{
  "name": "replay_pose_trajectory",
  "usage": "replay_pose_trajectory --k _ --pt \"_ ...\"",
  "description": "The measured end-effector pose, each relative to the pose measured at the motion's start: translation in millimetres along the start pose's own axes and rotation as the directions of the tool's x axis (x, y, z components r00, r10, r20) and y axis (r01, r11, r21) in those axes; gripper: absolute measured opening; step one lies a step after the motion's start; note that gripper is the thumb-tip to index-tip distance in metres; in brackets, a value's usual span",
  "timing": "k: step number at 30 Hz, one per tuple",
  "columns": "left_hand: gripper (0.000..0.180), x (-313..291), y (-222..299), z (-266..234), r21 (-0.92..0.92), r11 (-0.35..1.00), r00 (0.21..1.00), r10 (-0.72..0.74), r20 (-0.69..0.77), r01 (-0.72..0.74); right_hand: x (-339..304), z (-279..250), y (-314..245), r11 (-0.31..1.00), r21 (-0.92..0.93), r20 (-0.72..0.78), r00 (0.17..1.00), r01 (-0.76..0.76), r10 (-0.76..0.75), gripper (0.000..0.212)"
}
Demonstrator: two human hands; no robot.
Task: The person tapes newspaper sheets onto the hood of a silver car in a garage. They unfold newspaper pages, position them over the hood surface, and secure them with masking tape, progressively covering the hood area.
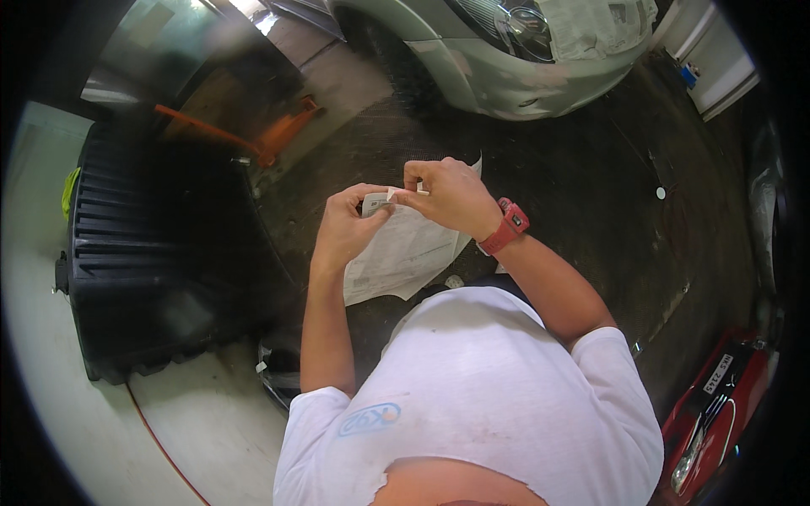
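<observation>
A large printed paper sheet (401, 249), like newspaper, hangs in front of me below both hands. My left hand (350, 221) pinches its upper edge between thumb and fingers. Close beside it, my right hand (451, 196) has its thumb and forefinger pressed on a small whitish strip (392, 195) at that edge, perhaps tape. Part of the sheet shows behind the right hand, where the rest of the edge is hidden. A red watch (509, 226) is on my right wrist.
Ahead stands a silver car (481, 72) with patchy bumper paint and paper over part of its front. An orange floor jack (274, 135) lies ahead left, near a large black ribbed bin (160, 244). At right is a red car bumper (717, 413). A red hose (164, 447) runs along the left.
</observation>
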State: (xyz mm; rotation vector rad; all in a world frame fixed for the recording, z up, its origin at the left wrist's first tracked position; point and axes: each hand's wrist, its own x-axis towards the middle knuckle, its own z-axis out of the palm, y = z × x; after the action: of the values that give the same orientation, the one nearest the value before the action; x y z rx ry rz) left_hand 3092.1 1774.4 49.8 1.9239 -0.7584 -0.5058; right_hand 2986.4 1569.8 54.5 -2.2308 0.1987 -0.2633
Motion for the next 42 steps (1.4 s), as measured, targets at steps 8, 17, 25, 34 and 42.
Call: replay_pose_trajectory --k 8,17,25,34,42 --pt "0.022 -5 4 -19 0.048 0.999 0.997 -0.008 -0.083 0.012 -14 13 18 0.990 0.001 0.061 0.988 0.144 -0.144 0.027" --pt "0.027 -22 35 -95 0.144 0.989 0.976 -0.012 -0.216 0.044 -69 -59 191 0.928 -0.296 0.242 0.923 -0.225 0.300 0.069" --pt "0.028 -39 83 -109 0.170 0.982 0.979 -0.052 -0.197 0.087 -34 -45 199 0.969 0.020 0.456 0.865 -0.245 0.209 0.068" --pt "0.028 -49 114 -103 0.200 0.970 0.968 -0.087 -0.234 0.136 12 -49 206 0.950 0.062 0.611 0.764 -0.307 0.207 0.067" --pt "0.027 -48 143 -89 0.226 0.963 0.966 -0.088 -0.244 0.145 48 -58 218 0.966 0.077 0.673 0.728 -0.246 0.132 0.065"
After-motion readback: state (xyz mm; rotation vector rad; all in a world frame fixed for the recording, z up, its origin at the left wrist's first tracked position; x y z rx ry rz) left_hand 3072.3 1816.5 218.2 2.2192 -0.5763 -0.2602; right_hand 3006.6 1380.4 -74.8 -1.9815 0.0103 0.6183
